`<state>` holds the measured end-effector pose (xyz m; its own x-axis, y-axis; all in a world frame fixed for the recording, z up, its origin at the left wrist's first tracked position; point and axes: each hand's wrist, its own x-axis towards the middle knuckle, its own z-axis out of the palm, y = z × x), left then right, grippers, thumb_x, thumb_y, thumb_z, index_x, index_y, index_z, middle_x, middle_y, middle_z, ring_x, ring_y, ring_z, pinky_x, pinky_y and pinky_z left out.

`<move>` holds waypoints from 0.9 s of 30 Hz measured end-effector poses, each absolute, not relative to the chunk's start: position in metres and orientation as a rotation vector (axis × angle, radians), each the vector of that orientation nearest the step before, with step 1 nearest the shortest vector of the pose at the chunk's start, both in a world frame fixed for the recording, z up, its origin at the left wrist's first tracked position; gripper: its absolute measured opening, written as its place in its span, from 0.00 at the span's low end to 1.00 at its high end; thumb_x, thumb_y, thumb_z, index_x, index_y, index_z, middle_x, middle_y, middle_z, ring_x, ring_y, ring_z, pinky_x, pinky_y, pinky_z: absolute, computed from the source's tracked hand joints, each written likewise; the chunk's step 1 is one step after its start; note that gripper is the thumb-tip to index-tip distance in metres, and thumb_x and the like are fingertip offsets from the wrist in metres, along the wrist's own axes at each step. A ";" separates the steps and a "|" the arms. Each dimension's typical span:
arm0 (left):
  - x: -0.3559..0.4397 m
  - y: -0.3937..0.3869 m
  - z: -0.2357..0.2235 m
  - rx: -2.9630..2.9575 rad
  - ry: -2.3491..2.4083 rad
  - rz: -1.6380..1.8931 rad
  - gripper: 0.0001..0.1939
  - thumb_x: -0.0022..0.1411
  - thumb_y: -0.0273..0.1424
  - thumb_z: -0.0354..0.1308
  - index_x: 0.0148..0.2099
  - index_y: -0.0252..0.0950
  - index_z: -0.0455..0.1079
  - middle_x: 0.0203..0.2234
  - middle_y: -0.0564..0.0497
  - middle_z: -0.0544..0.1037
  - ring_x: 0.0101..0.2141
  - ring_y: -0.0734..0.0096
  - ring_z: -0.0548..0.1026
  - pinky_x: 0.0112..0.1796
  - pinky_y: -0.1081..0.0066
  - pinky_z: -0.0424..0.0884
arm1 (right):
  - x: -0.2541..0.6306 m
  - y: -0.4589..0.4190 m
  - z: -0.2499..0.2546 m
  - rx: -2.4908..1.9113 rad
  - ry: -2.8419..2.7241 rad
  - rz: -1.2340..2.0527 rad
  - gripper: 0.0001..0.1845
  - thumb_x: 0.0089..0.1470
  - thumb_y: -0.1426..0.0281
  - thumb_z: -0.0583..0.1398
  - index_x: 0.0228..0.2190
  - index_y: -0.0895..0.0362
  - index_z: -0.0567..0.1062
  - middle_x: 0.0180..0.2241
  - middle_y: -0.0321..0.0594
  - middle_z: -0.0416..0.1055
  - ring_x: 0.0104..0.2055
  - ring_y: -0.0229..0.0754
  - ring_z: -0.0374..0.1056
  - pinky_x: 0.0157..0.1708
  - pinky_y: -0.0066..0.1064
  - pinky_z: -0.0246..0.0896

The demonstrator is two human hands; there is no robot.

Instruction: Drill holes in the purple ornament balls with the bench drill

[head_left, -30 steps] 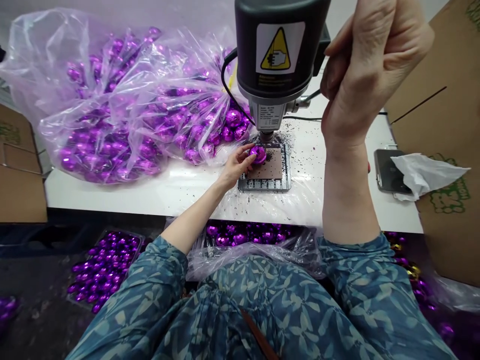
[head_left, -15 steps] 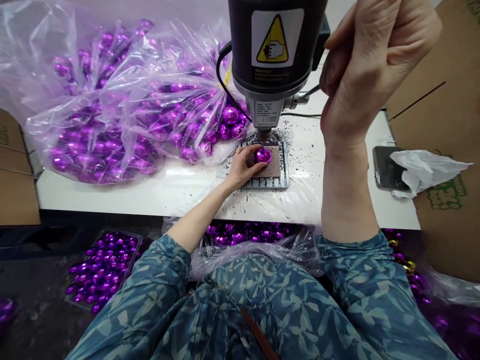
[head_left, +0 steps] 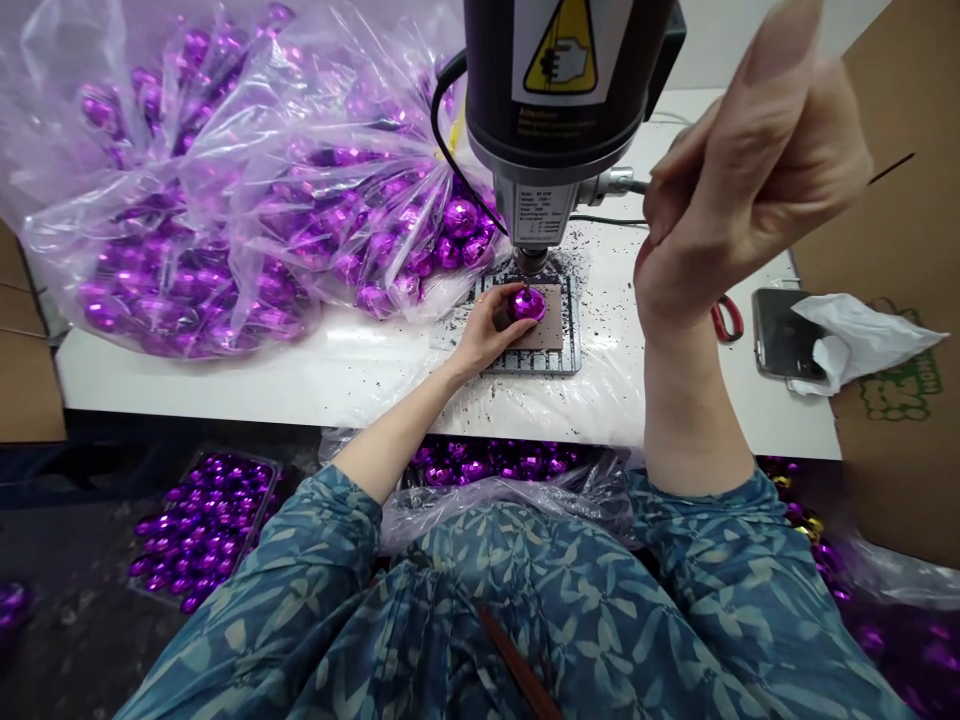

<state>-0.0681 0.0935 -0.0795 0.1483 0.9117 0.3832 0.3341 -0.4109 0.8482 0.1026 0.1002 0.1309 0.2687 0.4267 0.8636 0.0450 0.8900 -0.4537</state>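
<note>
My left hand (head_left: 487,328) grips a shiny purple faceted bauble (head_left: 528,304) between thumb and fingers. The bauble rests on a brown board (head_left: 544,333) on the slotted metal base (head_left: 571,362) of a drill press (head_left: 556,130). Directly over the bauble is the drill chuck (head_left: 529,260); whether the bit touches the bauble is hard to make out. Up at the right, my right hand (head_left: 757,170) is closed around the press's lever (head_left: 636,187), whose end the fingers hide.
Clear plastic bags (head_left: 202,240) of purple baubles cover the table's left. Dark shavings surround the base. At right lie a red handle (head_left: 727,318), a phone (head_left: 784,335) and crumpled tissue (head_left: 874,340) beside a cardboard box (head_left: 907,430). A tray of baubles (head_left: 202,530) sits lower left.
My right hand has rotated and its wrist has come lower, uncovering the red handle beside it. The left hand keeps its hold on the bauble. The whole view has shifted slightly.
</note>
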 end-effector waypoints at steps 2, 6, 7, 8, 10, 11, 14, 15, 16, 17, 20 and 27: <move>-0.068 0.093 -0.078 1.832 1.201 1.249 0.31 0.65 0.51 0.70 0.63 0.44 0.71 0.57 0.43 0.79 0.59 0.54 0.76 0.60 0.54 0.74 | 0.101 0.100 0.123 -0.396 -1.271 0.239 0.18 0.62 0.56 0.59 0.31 0.57 0.80 0.17 0.27 0.54 0.21 0.12 0.58 0.27 0.11 0.54; -0.067 0.091 -0.074 1.821 1.219 1.233 0.30 0.65 0.49 0.70 0.63 0.45 0.71 0.57 0.43 0.79 0.60 0.53 0.76 0.61 0.53 0.74 | 0.100 0.105 0.110 -0.314 -1.266 0.182 0.12 0.63 0.61 0.59 0.41 0.50 0.81 0.17 0.25 0.54 0.21 0.13 0.59 0.26 0.11 0.52; -0.066 0.090 -0.073 1.816 1.220 1.231 0.29 0.65 0.49 0.70 0.63 0.45 0.71 0.57 0.43 0.79 0.60 0.53 0.76 0.61 0.52 0.74 | 0.101 0.106 0.108 -0.305 -1.271 0.172 0.12 0.63 0.61 0.58 0.42 0.49 0.81 0.17 0.25 0.55 0.20 0.12 0.59 0.25 0.10 0.50; -0.066 0.090 -0.072 1.811 1.220 1.229 0.29 0.65 0.49 0.70 0.63 0.45 0.71 0.57 0.43 0.79 0.60 0.53 0.76 0.62 0.52 0.73 | 0.101 0.107 0.106 -0.304 -1.274 0.165 0.13 0.63 0.61 0.58 0.41 0.50 0.81 0.17 0.25 0.55 0.20 0.12 0.59 0.24 0.10 0.48; -0.065 0.088 -0.070 1.797 1.218 1.229 0.29 0.65 0.49 0.71 0.63 0.44 0.71 0.57 0.43 0.79 0.61 0.53 0.75 0.62 0.52 0.73 | 0.102 0.107 0.103 -0.325 -1.265 0.160 0.15 0.63 0.60 0.56 0.38 0.53 0.81 0.17 0.25 0.55 0.20 0.12 0.59 0.24 0.11 0.47; -0.065 0.088 -0.069 1.788 1.215 1.229 0.29 0.65 0.49 0.70 0.63 0.44 0.70 0.57 0.43 0.79 0.61 0.53 0.75 0.63 0.52 0.73 | 0.102 0.106 0.103 -0.342 -1.253 0.157 0.16 0.64 0.60 0.56 0.37 0.54 0.81 0.17 0.26 0.55 0.20 0.12 0.59 0.24 0.11 0.48; -0.064 0.087 -0.067 1.757 1.200 1.226 0.29 0.66 0.49 0.70 0.62 0.43 0.70 0.57 0.42 0.79 0.61 0.54 0.76 0.62 0.53 0.74 | 0.102 0.106 0.102 -0.357 -1.230 0.128 0.19 0.63 0.58 0.58 0.28 0.58 0.79 0.15 0.27 0.53 0.19 0.15 0.57 0.22 0.13 0.50; -0.064 0.087 -0.067 1.748 1.194 1.225 0.30 0.66 0.49 0.70 0.62 0.42 0.70 0.57 0.42 0.79 0.61 0.54 0.76 0.62 0.54 0.75 | 0.102 0.107 0.101 -0.349 -1.226 0.116 0.22 0.63 0.57 0.58 0.25 0.59 0.77 0.14 0.28 0.52 0.18 0.16 0.55 0.21 0.15 0.50; -0.064 0.087 -0.067 1.742 1.191 1.220 0.30 0.66 0.50 0.70 0.62 0.42 0.70 0.57 0.42 0.79 0.61 0.54 0.76 0.62 0.54 0.75 | 0.102 0.108 0.098 -0.348 -1.223 0.106 0.24 0.64 0.56 0.58 0.22 0.59 0.73 0.14 0.28 0.51 0.17 0.18 0.53 0.20 0.16 0.50; -0.064 0.087 -0.067 1.736 1.189 1.215 0.30 0.65 0.50 0.70 0.62 0.42 0.69 0.57 0.42 0.78 0.60 0.54 0.76 0.61 0.54 0.75 | 0.103 0.109 0.095 -0.355 -1.218 0.098 0.27 0.64 0.55 0.58 0.19 0.59 0.69 0.13 0.29 0.50 0.16 0.19 0.51 0.19 0.18 0.50; -0.064 0.087 -0.068 1.727 1.187 1.207 0.30 0.65 0.49 0.70 0.62 0.41 0.69 0.57 0.41 0.78 0.60 0.54 0.77 0.61 0.54 0.75 | 0.108 0.114 0.079 -0.429 -1.221 0.085 0.31 0.63 0.51 0.57 0.16 0.57 0.61 0.12 0.30 0.48 0.16 0.21 0.49 0.19 0.23 0.52; -0.064 0.084 -0.064 1.739 1.188 1.203 0.28 0.66 0.46 0.71 0.62 0.42 0.68 0.58 0.41 0.77 0.59 0.55 0.77 0.61 0.54 0.76 | 0.108 0.107 0.085 -0.459 -1.259 0.122 0.33 0.61 0.50 0.58 0.15 0.59 0.63 0.10 0.29 0.46 0.14 0.18 0.50 0.18 0.18 0.47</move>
<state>-0.0641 0.0841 -0.0644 0.1474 0.9418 0.3022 0.2904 -0.3333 0.8970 0.1080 0.1071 0.0848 0.3136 0.3362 0.8880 0.1600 0.9031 -0.3984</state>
